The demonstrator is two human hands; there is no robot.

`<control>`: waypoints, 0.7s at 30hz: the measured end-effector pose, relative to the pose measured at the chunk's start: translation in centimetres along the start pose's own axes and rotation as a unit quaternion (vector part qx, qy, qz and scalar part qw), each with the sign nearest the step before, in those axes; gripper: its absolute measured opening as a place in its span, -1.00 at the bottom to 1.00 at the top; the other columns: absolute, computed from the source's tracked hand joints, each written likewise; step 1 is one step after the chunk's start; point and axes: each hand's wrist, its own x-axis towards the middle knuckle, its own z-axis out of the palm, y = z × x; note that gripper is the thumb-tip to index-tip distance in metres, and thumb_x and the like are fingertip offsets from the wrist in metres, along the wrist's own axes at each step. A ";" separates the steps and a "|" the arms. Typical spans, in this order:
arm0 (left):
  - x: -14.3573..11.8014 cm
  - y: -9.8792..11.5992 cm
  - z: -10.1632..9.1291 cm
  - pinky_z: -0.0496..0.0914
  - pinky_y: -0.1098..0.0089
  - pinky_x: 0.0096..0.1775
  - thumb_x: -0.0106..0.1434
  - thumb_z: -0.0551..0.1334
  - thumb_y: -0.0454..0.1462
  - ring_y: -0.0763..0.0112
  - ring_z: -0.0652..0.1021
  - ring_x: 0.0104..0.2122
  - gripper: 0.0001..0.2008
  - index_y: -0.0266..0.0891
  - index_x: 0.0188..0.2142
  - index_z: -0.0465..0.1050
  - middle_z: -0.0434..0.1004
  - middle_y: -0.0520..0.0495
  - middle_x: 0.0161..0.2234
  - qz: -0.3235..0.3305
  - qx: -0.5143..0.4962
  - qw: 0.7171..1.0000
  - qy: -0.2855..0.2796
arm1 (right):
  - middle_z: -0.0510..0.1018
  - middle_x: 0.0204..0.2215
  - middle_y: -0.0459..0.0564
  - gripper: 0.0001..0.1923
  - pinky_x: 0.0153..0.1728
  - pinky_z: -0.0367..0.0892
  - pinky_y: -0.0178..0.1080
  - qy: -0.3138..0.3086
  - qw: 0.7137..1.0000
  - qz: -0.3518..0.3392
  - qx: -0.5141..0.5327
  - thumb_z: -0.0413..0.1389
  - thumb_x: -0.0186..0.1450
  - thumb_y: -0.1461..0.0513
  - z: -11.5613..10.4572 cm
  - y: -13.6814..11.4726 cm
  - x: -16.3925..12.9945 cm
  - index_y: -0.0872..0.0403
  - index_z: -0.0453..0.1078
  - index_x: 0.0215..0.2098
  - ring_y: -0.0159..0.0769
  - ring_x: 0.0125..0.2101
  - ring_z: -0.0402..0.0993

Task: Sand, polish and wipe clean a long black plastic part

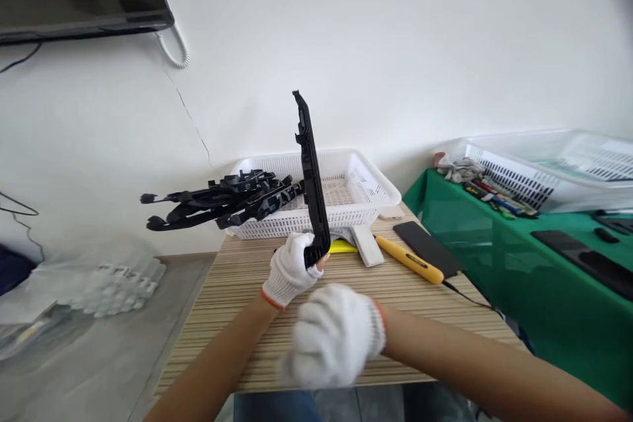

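Your two hands, each in a white glove, are nearest you. Your right hand (333, 336) is blurred, its fingers curled inward; whether it closes on anything, you cannot tell from here. Just beyond, your left hand (291, 265) grips one long black part (312, 188) by its bent lower end. Most of its length rises above your fist, upper tip leaning left, passing in front of the basket.

Under your hands is one striped table (237, 316). Past your grip lie one yellow-handled tool (410, 260) with a cord, one pale strip (366, 245), one bright yellow piece (342, 247) and one black slab (428, 247). Behind them stands one white basket (378, 188); more black parts (232, 198), too tangled to count, jut past its left side. To your right, one green-covered table (457, 244) carries bunched pens (499, 201).
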 end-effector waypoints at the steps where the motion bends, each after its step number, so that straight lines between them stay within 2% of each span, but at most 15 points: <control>1: 0.1 0.1 0.0 0.46 0.30 -0.47 0.23 0.28 -0.02 0.23 0.60 -0.42 -0.68 -0.10 -0.12 0.37 0.56 -0.05 -0.28 -0.005 -0.001 1.000 -0.005 | 0.31 -0.69 -0.17 -0.63 -0.64 -0.02 -0.26 -0.003 0.999 -0.048 -0.022 0.13 0.33 0.04 -1.3 1.6 -1.3 -0.02 0.37 -0.59 -0.42 -0.67 0.15; 3: 0.2 0.7 0.0 0.49 0.32 -0.41 0.23 0.30 -0.05 0.25 0.62 -0.36 -0.67 -0.12 -0.11 0.35 0.55 -0.05 -0.26 -0.026 -0.007 1.000 -0.003 | 0.35 -0.67 -0.14 -0.71 -0.62 -0.05 -0.23 0.006 0.989 -0.104 -0.102 0.10 0.35 0.16 -3.0 4.9 -3.3 -0.02 0.41 -0.54 -0.37 -0.65 0.21; 4: 0.2 1.1 0.0 0.50 0.33 -0.35 0.24 0.31 -0.07 0.25 0.62 -0.31 -0.67 -0.13 -0.09 0.34 0.54 -0.06 -0.23 -0.041 -0.013 0.999 -0.002 | 0.39 -0.65 -0.11 -0.67 -0.61 -0.04 -0.23 0.007 0.989 -0.059 -0.138 0.08 0.36 0.18 -3.4 6.4 -4.0 0.00 0.39 -0.57 -0.37 -0.64 0.24; 6: 0.2 1.8 0.1 0.52 0.33 -0.25 0.24 0.31 -0.13 0.27 0.62 -0.23 -0.67 -0.14 -0.07 0.30 0.53 -0.07 -0.20 -0.074 -0.033 0.997 0.001 | 0.46 -0.57 -0.07 -0.64 -0.57 0.07 -0.26 0.005 0.981 0.104 -0.165 0.05 0.39 0.16 -3.7 8.6 -4.8 0.03 0.37 -0.56 -0.36 -0.59 0.34; 7: 0.3 2.1 0.1 0.51 0.34 -0.22 0.24 0.32 -0.15 0.29 0.62 -0.21 -0.67 -0.13 -0.07 0.29 0.53 -0.06 -0.20 -0.088 -0.045 0.995 0.003 | 0.50 -0.50 -0.05 -0.66 -0.52 0.13 -0.27 0.001 0.966 0.197 -0.167 0.06 0.38 0.12 -3.7 9.2 -5.0 0.04 0.39 -0.53 -0.34 -0.54 0.40; 9: 0.4 2.5 0.1 0.51 0.34 -0.20 0.22 0.33 -0.17 0.31 0.61 -0.22 -0.66 -0.13 -0.08 0.28 0.53 -0.04 -0.21 -0.109 -0.070 0.992 -0.003 | 0.56 -0.33 0.00 -0.75 -0.41 0.25 -0.26 -0.018 0.920 0.347 -0.181 0.11 0.34 0.06 -3.7 9.6 -4.9 0.03 0.46 -0.36 -0.24 -0.38 0.50; 10: 0.4 2.5 0.0 0.51 0.34 -0.20 0.22 0.34 -0.17 0.32 0.61 -0.22 -0.67 -0.13 -0.09 0.28 0.52 -0.03 -0.21 -0.113 -0.081 0.990 -0.007 | 0.57 -0.26 0.03 -0.75 -0.36 0.28 -0.23 -0.038 0.897 0.394 -0.194 0.13 0.32 0.03 -3.8 9.6 -4.8 0.03 0.48 -0.26 -0.18 -0.31 0.52; 12: 0.6 2.3 -0.1 0.51 0.34 -0.18 0.22 0.33 -0.19 0.34 0.60 -0.22 -0.69 -0.13 -0.10 0.29 0.51 -0.03 -0.21 -0.106 -0.096 0.990 -0.013 | 0.57 -0.19 0.07 -0.65 -0.29 0.31 -0.17 -0.099 0.865 0.440 -0.220 0.14 0.29 -0.02 -4.0 9.1 -4.3 0.02 0.47 -0.10 -0.07 -0.22 0.53; 15: 0.9 1.9 -0.4 0.51 0.32 -0.15 0.25 0.31 -0.20 0.35 0.58 -0.20 -0.74 -0.13 -0.12 0.31 0.48 -0.04 -0.20 -0.077 -0.103 0.992 -0.012 | 0.57 -0.16 0.13 -0.49 -0.23 0.33 -0.09 -0.181 0.839 0.459 -0.228 0.14 0.28 -0.07 -4.0 8.2 -3.6 0.02 0.40 0.08 0.04 -0.15 0.52; 18: 1.0 1.6 -0.4 0.51 0.30 -0.12 0.25 0.32 -0.19 0.32 0.57 -0.17 -0.75 -0.13 -0.14 0.33 0.47 -0.06 -0.18 -0.072 -0.103 0.992 -0.016 | 0.53 -0.05 0.23 -0.40 -0.20 0.35 -0.01 -0.207 0.816 0.492 -0.222 0.13 0.28 -0.08 -3.9 7.8 -3.2 0.04 0.34 0.18 0.13 -0.11 0.51; 21: 1.0 1.3 -0.1 0.52 0.29 -0.12 0.23 0.34 -0.17 0.31 0.56 -0.17 -0.76 -0.14 -0.16 0.36 0.46 -0.07 -0.18 -0.085 -0.116 0.989 -0.025 | 0.51 -0.02 0.29 -0.43 -0.18 0.36 0.07 -0.204 0.796 0.539 -0.187 0.11 0.30 -0.03 -3.9 7.9 -3.2 0.07 0.35 0.18 0.19 -0.08 0.50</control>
